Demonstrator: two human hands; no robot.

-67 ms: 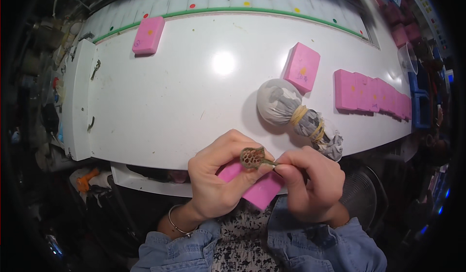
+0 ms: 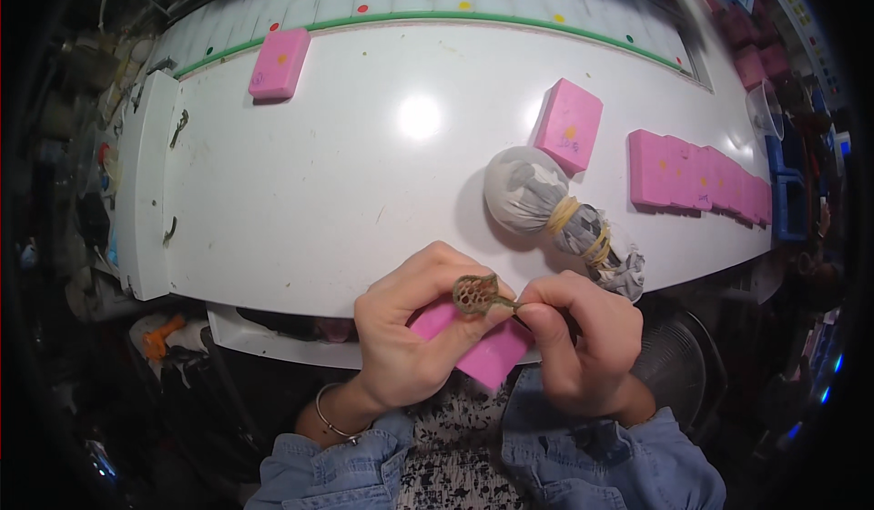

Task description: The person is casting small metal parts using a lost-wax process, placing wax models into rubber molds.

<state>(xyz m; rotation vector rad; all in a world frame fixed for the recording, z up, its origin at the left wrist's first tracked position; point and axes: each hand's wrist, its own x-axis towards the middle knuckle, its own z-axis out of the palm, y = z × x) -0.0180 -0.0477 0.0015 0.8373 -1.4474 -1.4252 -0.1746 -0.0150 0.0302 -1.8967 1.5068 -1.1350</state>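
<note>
A small brown lotus seed pod [image 2: 475, 295] with a honeycomb-like face and a thin stem is held over the near edge of the table. My left hand [image 2: 414, 328] is closed around a pink rectangular block [image 2: 492, 357], its thumb beside the pod. Between the thumb and forefinger of my right hand [image 2: 587, 337] is the pod's stem. Just beyond that hand lies a rounded bundle [image 2: 523, 191] wrapped in grey-white cloth and bound with yellow bands. The other fingers of my right hand are curled, and whether they hold anything is hidden.
One pink block [image 2: 569, 126] lies behind the bundle, another pink block [image 2: 279, 64] at the far left. A row of pink blocks [image 2: 674, 171] stands at the right. A green strip [image 2: 410, 19] borders the white table [image 2: 300, 182] at the back; a raised ledge [image 2: 148, 182] edges its left side.
My right hand has shifted very slightly up and left, still pinching the stem. The pod has moved a touch to the right. The left hand keeps its hold on the block.
</note>
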